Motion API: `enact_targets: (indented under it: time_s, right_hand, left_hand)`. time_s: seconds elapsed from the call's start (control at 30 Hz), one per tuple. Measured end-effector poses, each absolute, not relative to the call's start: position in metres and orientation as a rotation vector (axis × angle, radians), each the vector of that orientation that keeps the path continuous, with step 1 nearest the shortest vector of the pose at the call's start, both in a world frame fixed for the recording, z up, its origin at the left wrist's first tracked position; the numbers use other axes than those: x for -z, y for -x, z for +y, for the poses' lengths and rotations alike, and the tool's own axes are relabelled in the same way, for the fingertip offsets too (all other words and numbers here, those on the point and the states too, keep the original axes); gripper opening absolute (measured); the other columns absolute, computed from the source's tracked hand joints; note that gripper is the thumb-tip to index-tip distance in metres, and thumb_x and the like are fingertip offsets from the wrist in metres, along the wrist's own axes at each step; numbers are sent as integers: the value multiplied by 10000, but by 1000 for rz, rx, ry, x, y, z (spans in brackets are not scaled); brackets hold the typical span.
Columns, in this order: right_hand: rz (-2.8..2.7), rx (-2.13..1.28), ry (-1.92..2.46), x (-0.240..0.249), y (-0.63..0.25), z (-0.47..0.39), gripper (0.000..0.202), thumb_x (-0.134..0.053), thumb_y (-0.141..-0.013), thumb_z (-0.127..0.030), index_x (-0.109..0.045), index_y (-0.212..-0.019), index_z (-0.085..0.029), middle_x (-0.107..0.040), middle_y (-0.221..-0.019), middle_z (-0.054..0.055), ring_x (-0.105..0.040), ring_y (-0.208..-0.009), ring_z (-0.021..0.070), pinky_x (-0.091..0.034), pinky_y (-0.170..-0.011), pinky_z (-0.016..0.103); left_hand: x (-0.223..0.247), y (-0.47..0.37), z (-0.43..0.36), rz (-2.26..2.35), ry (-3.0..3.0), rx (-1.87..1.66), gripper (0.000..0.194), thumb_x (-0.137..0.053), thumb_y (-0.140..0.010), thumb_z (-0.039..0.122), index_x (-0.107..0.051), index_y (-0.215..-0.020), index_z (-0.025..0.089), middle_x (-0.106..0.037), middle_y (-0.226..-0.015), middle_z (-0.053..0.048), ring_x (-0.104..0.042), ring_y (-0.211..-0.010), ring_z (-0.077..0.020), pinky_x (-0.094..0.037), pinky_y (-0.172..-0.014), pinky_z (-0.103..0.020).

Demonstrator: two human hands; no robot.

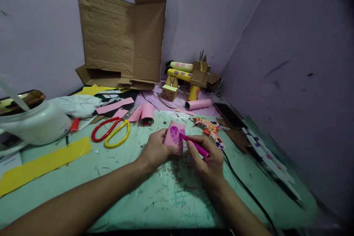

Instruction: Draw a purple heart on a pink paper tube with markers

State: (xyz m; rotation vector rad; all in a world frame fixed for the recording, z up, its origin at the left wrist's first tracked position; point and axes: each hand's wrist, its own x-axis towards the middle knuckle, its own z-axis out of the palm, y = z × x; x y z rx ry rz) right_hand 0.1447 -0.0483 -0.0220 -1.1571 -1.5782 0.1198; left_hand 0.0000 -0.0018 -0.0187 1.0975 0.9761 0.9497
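Note:
My left hand [157, 146] is closed around a pink paper-covered tube [173, 146] held above the table. Purple patches are drawn on the tube's pink face, one of them filled in. In my right hand [207, 156] is a magenta marker [199, 149], its tip touching the pink paper at the right-hand patch. Left of my hands lie scissors [123, 123] with one red and one yellow handle, blades partly apart. A second pink tube [147, 113] rests just beyond them, and another pink tube [198, 104] lies farther back.
Cardboard animal figures [201, 73] and an unfolded cardboard box [110, 33] stand at the back. A white pot [35, 123] and a yellow paper strip [47, 160] are at left. To the right are a phone [231, 115], several markers [268, 155] and a black cable [246, 188].

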Motion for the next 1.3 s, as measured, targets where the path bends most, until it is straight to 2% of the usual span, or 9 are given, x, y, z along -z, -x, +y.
enact_targets:
  time_s: [0.37, 0.5, 0.97, 1.13, 1.3]
  right_hand:
    - [-1653, -165, 1114, 22, -142, -50, 104, -583, -842, -163, -654, -916, -183, -687, -769, 38, -654, -678, 158, -519, -621, 274]
    - [-1600, -119, 1131, 21, -141, -49, 109, -582, -836, -159, -656, -913, -180, -688, -776, 46, -656, -684, 163, -520, -628, 277]
    - [-1607, -281, 1152, 20, -145, -49, 87, -597, -827, -193, -659, -888, -197, -713, -733, 15, -676, -629, 148, -530, -581, 232]
    - [-1569, -263, 1177, 19, -145, -49, 94, -633, -783, -202, -646, -875, -198, -694, -730, 16, -660, -638, 161, -532, -591, 258]
    - [-1532, -270, 1091, 14, -147, -49, 84, -629, -792, -196, -680, -858, -209, -696, -743, 25, -654, -675, 180, -532, -621, 295]
  left_hand:
    - [17, -1, -2, 965, -1089, -934, 397, -685, -465, 118, -631, -858, 114, -657, -775, -41, -581, -703, -192, -477, -606, -283]
    - [18, -1, -1, 972, -1105, -941, 406, -650, -460, 85, -640, -865, 114, -658, -784, -40, -578, -705, -185, -474, -612, -277]
    - [15, -1, -2, 980, -1047, -958, 376, -667, -434, 81, -638, -807, 116, -653, -740, -24, -573, -676, -181, -472, -586, -273]
    - [15, 0, -1, 974, -1045, -939, 392, -688, -422, 80, -657, -812, 111, -660, -737, -23, -575, -672, -180, -481, -590, -278]
    - [10, 1, -3, 923, -996, -888, 356, -691, -422, 73, -663, -776, 99, -647, -660, -11, -556, -575, -139, -464, -536, -252]
